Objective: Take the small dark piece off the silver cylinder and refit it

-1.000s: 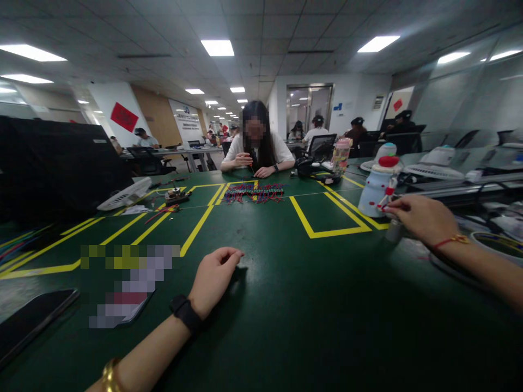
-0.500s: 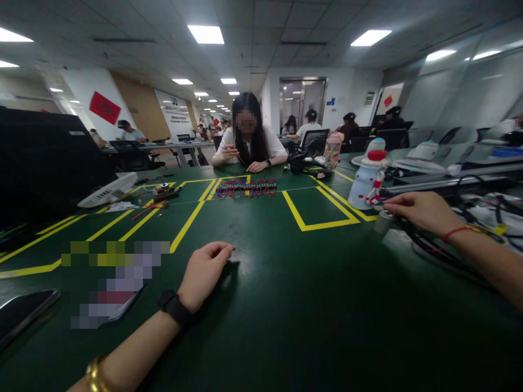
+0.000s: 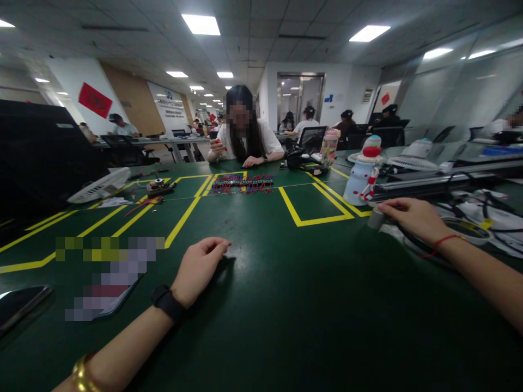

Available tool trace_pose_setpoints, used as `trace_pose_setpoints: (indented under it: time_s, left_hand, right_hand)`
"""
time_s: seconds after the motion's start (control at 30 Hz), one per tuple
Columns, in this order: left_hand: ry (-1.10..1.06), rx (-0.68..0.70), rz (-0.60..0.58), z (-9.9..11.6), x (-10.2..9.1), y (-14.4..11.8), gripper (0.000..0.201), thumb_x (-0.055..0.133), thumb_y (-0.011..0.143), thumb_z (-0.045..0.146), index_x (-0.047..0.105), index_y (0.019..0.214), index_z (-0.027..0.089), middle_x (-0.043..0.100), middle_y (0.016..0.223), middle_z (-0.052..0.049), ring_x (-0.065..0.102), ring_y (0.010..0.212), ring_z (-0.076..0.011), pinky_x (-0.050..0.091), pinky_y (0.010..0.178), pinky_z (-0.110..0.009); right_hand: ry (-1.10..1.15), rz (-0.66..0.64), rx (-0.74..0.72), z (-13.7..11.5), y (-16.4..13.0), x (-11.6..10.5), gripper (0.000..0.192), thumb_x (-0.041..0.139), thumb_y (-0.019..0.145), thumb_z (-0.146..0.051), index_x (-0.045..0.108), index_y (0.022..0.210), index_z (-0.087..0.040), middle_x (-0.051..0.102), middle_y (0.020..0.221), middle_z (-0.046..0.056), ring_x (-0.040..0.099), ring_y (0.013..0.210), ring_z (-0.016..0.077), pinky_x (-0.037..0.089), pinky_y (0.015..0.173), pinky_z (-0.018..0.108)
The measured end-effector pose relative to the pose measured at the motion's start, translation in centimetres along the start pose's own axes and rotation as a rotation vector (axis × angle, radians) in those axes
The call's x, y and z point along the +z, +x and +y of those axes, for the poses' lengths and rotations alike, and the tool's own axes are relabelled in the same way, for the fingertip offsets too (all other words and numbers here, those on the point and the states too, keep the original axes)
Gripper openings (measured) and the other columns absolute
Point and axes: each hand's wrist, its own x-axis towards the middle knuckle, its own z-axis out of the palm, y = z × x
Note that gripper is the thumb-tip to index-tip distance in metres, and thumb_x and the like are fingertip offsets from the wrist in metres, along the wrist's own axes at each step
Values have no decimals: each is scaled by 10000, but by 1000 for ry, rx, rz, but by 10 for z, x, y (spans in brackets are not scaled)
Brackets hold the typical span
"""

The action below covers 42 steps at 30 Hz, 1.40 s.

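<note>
My left hand (image 3: 199,268) rests on the green table (image 3: 286,305) with its fingers loosely curled and nothing visible in them; a black watch is on its wrist. My right hand (image 3: 411,216) reaches out to the right and its fingertips touch a small grey roll (image 3: 375,218) standing on the table. Whether it grips the roll I cannot tell. A white snowman-shaped bottle with a red cap (image 3: 362,173) stands just behind the roll.
Yellow tape lines (image 3: 314,220) mark boxes on the table. A bundle of red and blue wires (image 3: 243,184) lies in front of a seated person (image 3: 241,136) opposite. A phone (image 3: 20,305) lies at far left, cables (image 3: 469,228) at right, a white fan (image 3: 100,186) at back left.
My right hand has drawn slightly toward me and left, staying on the grey roll. The view has tilted and shifted; my left hand stays put on the table.
</note>
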Motion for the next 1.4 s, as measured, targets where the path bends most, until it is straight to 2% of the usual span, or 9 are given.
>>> trace_pose_setpoints:
  time_s: [0.17, 0.33, 0.5, 0.63, 0.83, 0.93, 1.13, 1.27, 1.4]
  left_hand:
    - [-9, -25, -20, 2, -2, -1, 327, 555, 735, 449, 685, 876, 184, 639, 720, -12, 534, 636, -160, 369, 577, -252]
    - [-18, -28, -30, 3, -2, -1, 320, 548, 743, 439, 679, 881, 182, 639, 737, -14, 535, 656, -160, 373, 592, -252]
    - [-26, -15, -28, 1, -1, 0, 330, 545, 743, 445, 677, 884, 178, 635, 736, -15, 536, 668, -164, 380, 604, -255]
    - [9, -2, -8, -1, -1, 0, 326, 545, 734, 445, 688, 874, 188, 638, 699, -9, 542, 659, -171, 376, 594, -257]
    - [20, 5, 8, -4, -1, 3, 309, 537, 741, 425, 689, 875, 192, 660, 726, -17, 562, 666, -177, 386, 595, -262]
    - [50, 18, -6, -5, -1, 4, 314, 536, 752, 436, 685, 881, 192, 665, 739, -20, 570, 684, -184, 393, 611, -270]
    - [44, 197, -112, 15, 2, -9, 324, 496, 810, 430, 663, 984, 214, 651, 969, -45, 580, 830, -194, 431, 740, -300]
    - [40, 360, -256, 43, 12, -27, 265, 497, 839, 389, 666, 1013, 280, 594, 1055, -37, 552, 947, -187, 425, 834, -310]
    - [33, 416, -273, 57, 19, -34, 217, 494, 857, 347, 689, 881, 255, 578, 979, -33, 545, 924, -174, 421, 838, -314]
  right_hand:
    - [117, -8, 40, 1, -3, 5, 410, 615, 680, -467, 679, 939, -156, 679, 894, 78, 632, 710, 164, 504, 647, 258]
    - [239, -74, 50, 8, -1, 7, 409, 585, 708, -435, 649, 1002, -158, 665, 998, 85, 645, 801, 172, 529, 692, 263]
    - [13, -37, -82, 8, -5, 8, 526, 706, 579, -474, 651, 1017, -187, 673, 922, 65, 631, 816, 217, 500, 777, 361]
    - [45, 73, -247, -30, -34, 27, 460, 655, 664, -450, 646, 1029, -170, 654, 967, 82, 619, 793, 191, 505, 769, 356]
    - [501, -378, -557, -143, -122, 73, 391, 626, 741, -383, 584, 1100, -233, 607, 1069, 47, 602, 875, 140, 525, 788, 326]
    - [576, -488, -656, -177, -150, 91, 341, 632, 743, -347, 584, 1075, -284, 604, 1040, 22, 582, 901, 139, 514, 808, 334]
    - [728, -608, -480, -180, -160, 112, 556, 707, 670, -317, 463, 1165, -246, 591, 1072, 42, 586, 945, 154, 499, 850, 361]
    - [785, -672, -468, -178, -160, 114, 406, 680, 700, -266, 484, 1049, -202, 609, 1003, 28, 599, 908, 124, 498, 840, 314]
    - [747, -636, -483, -181, -160, 111, 350, 656, 717, -244, 487, 1017, -182, 610, 962, 23, 593, 859, 104, 495, 795, 273]
